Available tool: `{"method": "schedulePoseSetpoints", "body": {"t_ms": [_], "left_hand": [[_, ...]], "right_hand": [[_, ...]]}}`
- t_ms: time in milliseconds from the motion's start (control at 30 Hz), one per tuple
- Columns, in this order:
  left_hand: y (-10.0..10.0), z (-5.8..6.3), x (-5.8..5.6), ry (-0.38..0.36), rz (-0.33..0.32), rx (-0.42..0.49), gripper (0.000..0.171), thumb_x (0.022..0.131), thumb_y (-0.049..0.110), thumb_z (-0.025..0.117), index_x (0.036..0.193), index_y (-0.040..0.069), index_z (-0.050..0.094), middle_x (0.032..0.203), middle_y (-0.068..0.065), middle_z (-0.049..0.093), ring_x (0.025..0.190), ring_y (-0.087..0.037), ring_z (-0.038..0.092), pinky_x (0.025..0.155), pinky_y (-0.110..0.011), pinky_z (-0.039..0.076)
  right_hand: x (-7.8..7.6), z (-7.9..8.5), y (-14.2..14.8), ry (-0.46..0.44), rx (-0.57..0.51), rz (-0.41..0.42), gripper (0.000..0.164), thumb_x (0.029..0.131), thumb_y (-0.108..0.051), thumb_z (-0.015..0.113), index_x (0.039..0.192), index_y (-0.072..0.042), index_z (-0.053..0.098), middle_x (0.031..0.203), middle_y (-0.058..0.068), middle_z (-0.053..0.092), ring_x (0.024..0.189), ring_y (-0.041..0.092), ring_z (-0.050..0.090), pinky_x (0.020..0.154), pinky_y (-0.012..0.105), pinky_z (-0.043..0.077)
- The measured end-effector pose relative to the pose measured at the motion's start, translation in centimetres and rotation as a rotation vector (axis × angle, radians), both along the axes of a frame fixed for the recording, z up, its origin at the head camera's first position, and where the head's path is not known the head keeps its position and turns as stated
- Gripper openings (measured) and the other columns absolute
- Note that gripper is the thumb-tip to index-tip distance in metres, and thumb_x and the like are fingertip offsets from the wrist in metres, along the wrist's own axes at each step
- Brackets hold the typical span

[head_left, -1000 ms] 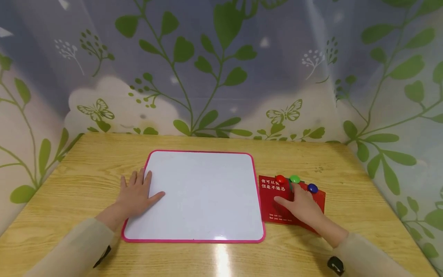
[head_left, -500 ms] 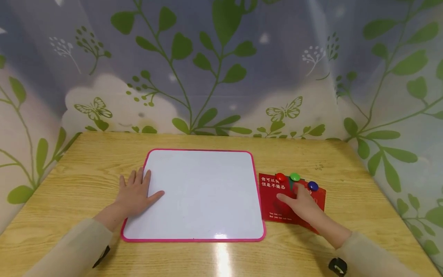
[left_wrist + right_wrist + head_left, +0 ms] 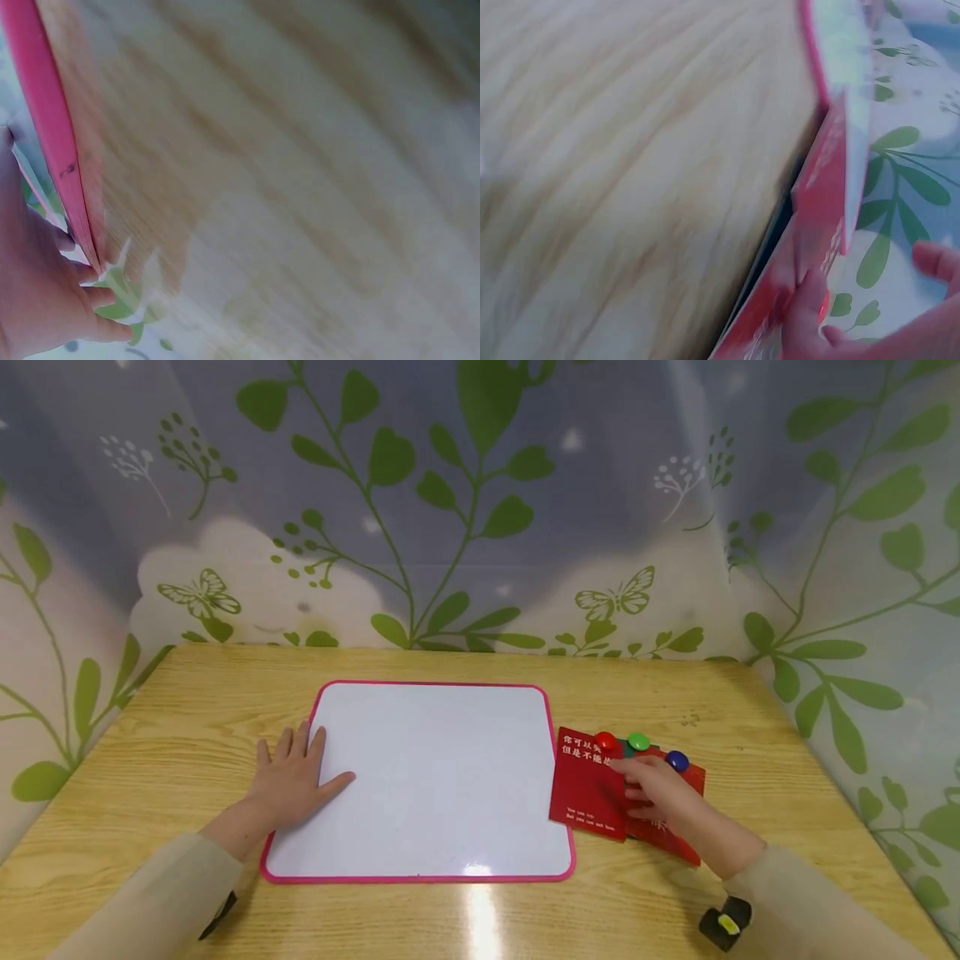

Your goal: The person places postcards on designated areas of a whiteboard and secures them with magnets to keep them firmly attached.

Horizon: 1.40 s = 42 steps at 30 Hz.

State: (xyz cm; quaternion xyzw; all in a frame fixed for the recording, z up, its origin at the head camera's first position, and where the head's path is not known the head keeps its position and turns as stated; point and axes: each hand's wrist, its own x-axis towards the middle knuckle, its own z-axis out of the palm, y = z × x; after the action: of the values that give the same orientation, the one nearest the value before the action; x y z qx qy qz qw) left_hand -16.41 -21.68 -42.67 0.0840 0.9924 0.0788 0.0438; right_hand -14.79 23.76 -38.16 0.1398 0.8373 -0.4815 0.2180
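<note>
My right hand (image 3: 671, 793) pinches a red card (image 3: 588, 785) with white lettering near its right edge. The card's left edge overlaps the right border of a pink-framed whiteboard (image 3: 435, 777). In the right wrist view, a fingertip lies against the red card (image 3: 821, 187). Other red cards (image 3: 667, 839) lie under this hand, partly hidden by it. Red (image 3: 607, 742), green (image 3: 638, 741) and blue magnets (image 3: 677, 761) sit along the cards' far edges. My left hand (image 3: 292, 785) rests with fingers spread across the whiteboard's left border, and its thumb lies on the white surface.
The wooden table (image 3: 420, 918) carries the board and cards. A curtain (image 3: 480, 527) printed with green leaves hangs behind it and along both sides.
The right hand has turned and taken hold of the upper red card. That card has shifted left and tilted, exposing more of the cards beneath. The left hand stays put.
</note>
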Motion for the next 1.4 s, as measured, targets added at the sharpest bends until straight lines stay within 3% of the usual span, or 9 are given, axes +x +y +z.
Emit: {"method": "schedulePoseSetpoints", "body": {"t_ms": [200, 300, 500, 700, 900, 1200, 1400], "left_hand": [[0.0, -0.1, -0.1, 0.006, -0.005, -0.007, 0.086, 0.09, 0.054, 0.049, 0.143, -0.009, 0.025, 0.147, -0.035, 0.02, 0.134, -0.055, 0.018, 0.104, -0.072, 0.008], [-0.1, -0.2, -0.1, 0.008, -0.006, -0.005, 0.086, 0.09, 0.054, 0.048, 0.143, -0.009, 0.025, 0.148, -0.035, 0.019, 0.134, -0.055, 0.018, 0.104, -0.072, 0.008], [-0.1, -0.3, -0.2, -0.006, -0.007, -0.004, 0.086, 0.09, 0.055, 0.048, 0.144, -0.008, 0.023, 0.148, -0.035, 0.017, 0.134, -0.055, 0.016, 0.104, -0.072, 0.006], [-0.2, -0.5, -0.3, -0.01, -0.005, 0.001, 0.087, 0.09, 0.055, 0.048, 0.144, -0.008, 0.022, 0.149, -0.035, 0.017, 0.135, -0.055, 0.015, 0.104, -0.072, 0.006], [-0.3, -0.4, -0.2, -0.016, -0.003, 0.007, 0.086, 0.09, 0.053, 0.049, 0.144, -0.009, 0.022, 0.149, -0.035, 0.016, 0.134, -0.055, 0.015, 0.104, -0.072, 0.006], [-0.2, -0.4, -0.1, -0.007, -0.007, -0.006, 0.087, 0.09, 0.055, 0.048, 0.143, -0.009, 0.023, 0.148, -0.036, 0.018, 0.133, -0.055, 0.019, 0.104, -0.072, 0.009], [-0.3, -0.4, -0.2, 0.0, -0.011, -0.004, 0.085, 0.09, 0.053, 0.049, 0.143, -0.009, 0.023, 0.147, -0.036, 0.019, 0.132, -0.056, 0.02, 0.103, -0.072, 0.009]], "right_hand": [[1.0, -1.5, -0.5, 0.308, 0.536, 0.426, 0.09, 0.075, -0.048, 0.072, 0.14, 0.002, 0.033, 0.135, 0.028, 0.041, 0.12, 0.045, 0.042, 0.086, 0.056, 0.049], [1.5, -1.7, -0.9, 0.347, 0.636, 0.546, 0.095, 0.069, -0.049, 0.077, 0.141, -0.002, 0.036, 0.14, 0.025, 0.039, 0.124, 0.048, 0.038, 0.086, 0.059, 0.048], [1.8, -1.5, -1.0, 0.361, 0.671, 0.628, 0.078, 0.074, -0.041, 0.075, 0.135, -0.001, 0.047, 0.138, 0.023, 0.044, 0.124, 0.046, 0.042, 0.091, 0.057, 0.046], [2.0, -1.6, -0.7, 0.532, 0.746, 0.702, 0.053, 0.079, -0.028, 0.073, 0.122, 0.0, 0.058, 0.12, 0.017, 0.061, 0.11, 0.033, 0.058, 0.087, 0.047, 0.052], [2.1, -1.8, -0.8, 0.592, 0.822, 0.742, 0.06, 0.079, -0.039, 0.072, 0.123, -0.001, 0.058, 0.122, 0.016, 0.061, 0.113, 0.033, 0.057, 0.086, 0.047, 0.052], [2.2, -1.6, -1.5, 0.66, 0.925, 0.917, 0.049, 0.083, -0.027, 0.069, 0.12, 0.003, 0.059, 0.112, 0.02, 0.066, 0.099, 0.033, 0.066, 0.076, 0.04, 0.056], [2.9, -1.6, -1.5, 0.729, 1.021, 0.878, 0.047, 0.08, -0.014, 0.072, 0.12, 0.006, 0.058, 0.117, 0.02, 0.064, 0.103, 0.033, 0.064, 0.078, 0.039, 0.056]]}}
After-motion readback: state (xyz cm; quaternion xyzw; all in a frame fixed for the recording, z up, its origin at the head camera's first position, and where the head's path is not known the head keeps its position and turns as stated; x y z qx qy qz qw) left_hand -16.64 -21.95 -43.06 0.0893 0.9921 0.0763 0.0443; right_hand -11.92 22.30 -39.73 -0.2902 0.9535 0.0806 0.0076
